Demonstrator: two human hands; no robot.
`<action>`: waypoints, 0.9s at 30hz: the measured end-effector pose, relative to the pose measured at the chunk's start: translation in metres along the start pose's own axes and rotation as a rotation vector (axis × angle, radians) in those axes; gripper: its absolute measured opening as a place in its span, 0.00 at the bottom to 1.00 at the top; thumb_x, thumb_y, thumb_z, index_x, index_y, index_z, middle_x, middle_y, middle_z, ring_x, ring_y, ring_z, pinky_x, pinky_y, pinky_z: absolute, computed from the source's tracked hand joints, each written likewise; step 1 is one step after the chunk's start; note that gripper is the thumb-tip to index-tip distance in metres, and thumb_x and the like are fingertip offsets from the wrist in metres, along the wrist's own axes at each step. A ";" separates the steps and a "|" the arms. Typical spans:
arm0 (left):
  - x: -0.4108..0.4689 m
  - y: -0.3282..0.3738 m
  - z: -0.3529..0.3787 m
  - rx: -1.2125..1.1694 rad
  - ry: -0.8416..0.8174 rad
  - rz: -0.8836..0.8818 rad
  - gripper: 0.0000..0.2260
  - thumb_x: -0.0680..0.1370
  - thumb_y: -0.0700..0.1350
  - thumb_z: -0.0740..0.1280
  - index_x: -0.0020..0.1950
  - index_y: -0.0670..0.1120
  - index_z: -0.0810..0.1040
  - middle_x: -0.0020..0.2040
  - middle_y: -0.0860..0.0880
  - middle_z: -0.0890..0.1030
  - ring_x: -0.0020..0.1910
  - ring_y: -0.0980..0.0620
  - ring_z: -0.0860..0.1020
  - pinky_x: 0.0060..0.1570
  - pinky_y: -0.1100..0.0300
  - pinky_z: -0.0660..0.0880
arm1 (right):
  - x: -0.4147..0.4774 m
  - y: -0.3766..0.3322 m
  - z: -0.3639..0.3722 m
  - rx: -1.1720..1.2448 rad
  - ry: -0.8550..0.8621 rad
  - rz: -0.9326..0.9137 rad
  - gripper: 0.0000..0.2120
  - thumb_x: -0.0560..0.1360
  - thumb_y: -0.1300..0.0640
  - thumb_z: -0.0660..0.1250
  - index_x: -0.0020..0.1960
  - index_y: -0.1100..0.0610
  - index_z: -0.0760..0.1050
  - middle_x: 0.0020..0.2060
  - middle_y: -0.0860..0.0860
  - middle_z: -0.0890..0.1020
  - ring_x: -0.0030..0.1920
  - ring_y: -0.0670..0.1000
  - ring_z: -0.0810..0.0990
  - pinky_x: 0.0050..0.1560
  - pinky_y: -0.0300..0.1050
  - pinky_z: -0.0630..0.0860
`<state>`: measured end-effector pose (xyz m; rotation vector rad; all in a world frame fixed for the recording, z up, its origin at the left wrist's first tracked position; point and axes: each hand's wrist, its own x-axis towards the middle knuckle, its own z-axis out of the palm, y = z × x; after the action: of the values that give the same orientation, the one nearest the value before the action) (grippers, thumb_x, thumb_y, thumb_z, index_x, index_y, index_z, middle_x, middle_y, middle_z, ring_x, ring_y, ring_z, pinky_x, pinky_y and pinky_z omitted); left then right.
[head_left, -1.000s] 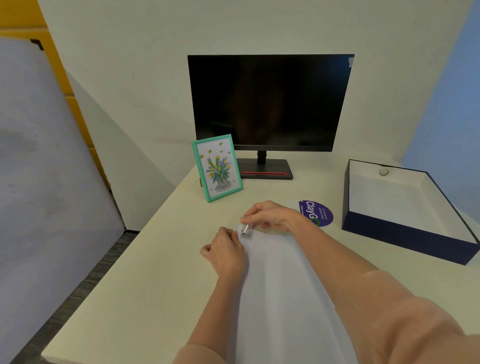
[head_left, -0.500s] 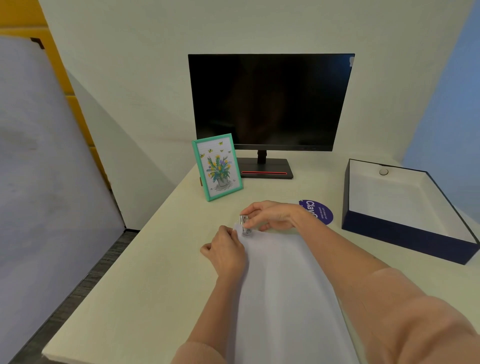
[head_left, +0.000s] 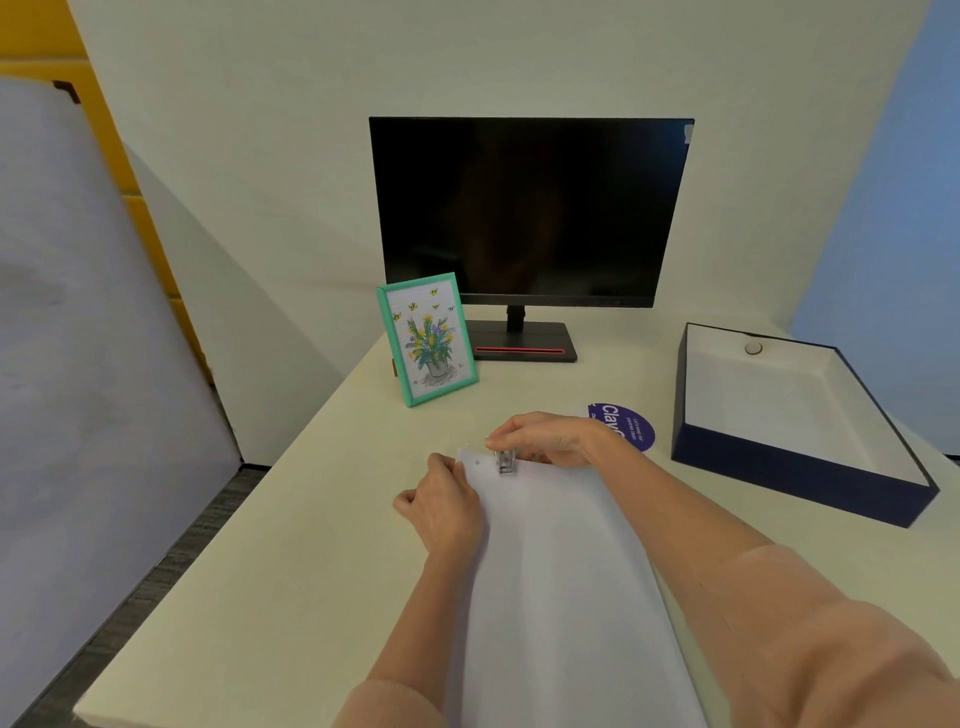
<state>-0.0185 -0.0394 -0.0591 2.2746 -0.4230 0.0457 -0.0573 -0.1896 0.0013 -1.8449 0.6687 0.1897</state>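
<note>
right hand (head_left: 550, 439) is pinching a small metal clip (head_left: 505, 461) between thumb and forefinger, the other fingers curling loosely behind it, at the far edge of the paper stack (head_left: 561, 597). clip is sitting on that far edge, a little in from the left corner. can't tell if its jaws are fully biting the sheets or just resting on them. left hand (head_left: 447, 512) is gripping the stack's left edge just below that corner, knuckles up, fingers tucked together. reads as clamping the sheets so they aren't fanning or sliding while the clip is going on. paper is lying flat on the desk (head_left: 291, 571), running lengthwise from the person toward the monitor (head_left: 530, 213), which is putting the far edge in reach of both hands. my read: clipping is in progress, seating not confirmed. risk: sheets skewing if the left hand is letting go early. not in play: teal picture frame (head_left: 427, 339) standing by the monitor, purple round sticker (head_left: 631, 428) just beyond the right wrist, open navy box (head_left: 779, 475) well to the right.
</note>
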 end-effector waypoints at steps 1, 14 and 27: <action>0.000 0.000 0.000 0.001 0.001 -0.002 0.08 0.82 0.43 0.51 0.48 0.47 0.68 0.44 0.45 0.83 0.39 0.47 0.72 0.53 0.56 0.57 | -0.002 0.002 -0.003 0.003 -0.005 0.010 0.23 0.74 0.50 0.70 0.66 0.57 0.72 0.60 0.54 0.77 0.56 0.52 0.76 0.60 0.49 0.73; 0.000 -0.001 0.000 -0.041 0.006 -0.013 0.10 0.82 0.43 0.52 0.52 0.45 0.72 0.44 0.45 0.83 0.43 0.45 0.76 0.54 0.56 0.57 | -0.012 0.026 -0.034 0.044 0.015 0.068 0.24 0.72 0.51 0.72 0.65 0.57 0.73 0.63 0.57 0.77 0.63 0.56 0.76 0.63 0.50 0.74; -0.001 0.000 -0.002 -0.087 0.006 -0.030 0.09 0.82 0.43 0.52 0.51 0.45 0.72 0.43 0.45 0.82 0.40 0.48 0.71 0.55 0.56 0.57 | -0.020 0.025 -0.041 0.043 0.008 0.093 0.24 0.72 0.51 0.73 0.65 0.58 0.74 0.61 0.57 0.78 0.61 0.56 0.78 0.62 0.50 0.75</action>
<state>-0.0195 -0.0375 -0.0577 2.1940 -0.3803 0.0180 -0.0946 -0.2256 0.0056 -1.7755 0.7599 0.2272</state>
